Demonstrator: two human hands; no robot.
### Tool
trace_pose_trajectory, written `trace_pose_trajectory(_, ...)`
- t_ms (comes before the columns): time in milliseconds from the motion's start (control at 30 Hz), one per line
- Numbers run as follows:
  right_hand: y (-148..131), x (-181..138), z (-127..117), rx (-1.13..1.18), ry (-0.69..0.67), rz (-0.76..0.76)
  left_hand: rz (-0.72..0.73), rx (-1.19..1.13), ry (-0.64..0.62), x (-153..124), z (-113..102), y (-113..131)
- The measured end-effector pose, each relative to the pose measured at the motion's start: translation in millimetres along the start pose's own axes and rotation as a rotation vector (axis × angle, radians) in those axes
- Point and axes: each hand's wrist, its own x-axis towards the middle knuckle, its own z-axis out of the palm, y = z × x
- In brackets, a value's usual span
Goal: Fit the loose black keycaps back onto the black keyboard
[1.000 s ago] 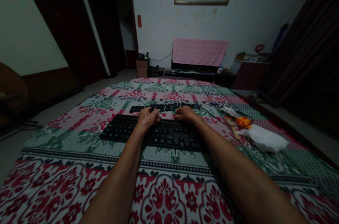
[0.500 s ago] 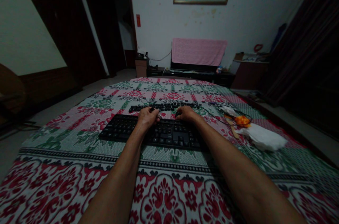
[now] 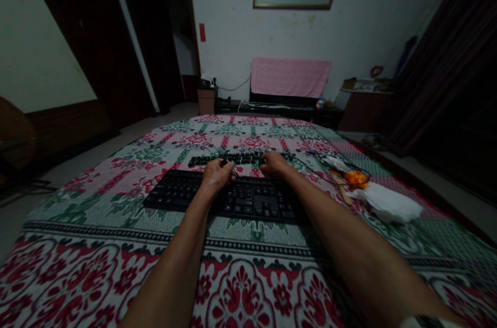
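A black keyboard (image 3: 178,191) lies on the patterned cloth before me. Behind it, small black keycaps (image 3: 244,157) stretch in a row from left to right. My left hand (image 3: 217,173) is closed above the keyboard's back edge, its fingers around a small dark thing whose kind does not show. My right hand (image 3: 275,163) reaches to the right part of the keycap row. Its fingers are bent together at the keycaps, and whatever they pinch is hidden. Both forearms pass over the keyboard and cover parts of it.
To the right lie a crumpled white plastic bag (image 3: 392,204), an orange bundle (image 3: 356,178) and a dark cable (image 3: 310,166). The flowered cloth (image 3: 248,131) covers the whole surface. Beyond it, a pink cloth (image 3: 291,77) hangs over a screen by the wall.
My right hand has shifted slightly away from me, from the keyboard's back edge to the keycap row. My left hand stays nearly in place. The view has tilted slightly.
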Motion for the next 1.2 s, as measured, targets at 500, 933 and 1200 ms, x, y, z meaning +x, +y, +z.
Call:
trace_pose_trajectory(500,1.0,7.0,0.4,0.046,-0.055,-0.021,0.017,0.027,-0.005,3.4,0.0,-2.8)
trace_pose_trajectory(933,1.6,11.3,5.4,0.07,-0.016,0.014,0.031,0.058,-0.023,5.1,0.3,-5.4)
trace_pose_trajectory(1200,2.1,10.2,6.6,0.079,0.0,-0.002,0.038,0.109,-0.013,6.3,-0.3,-5.5)
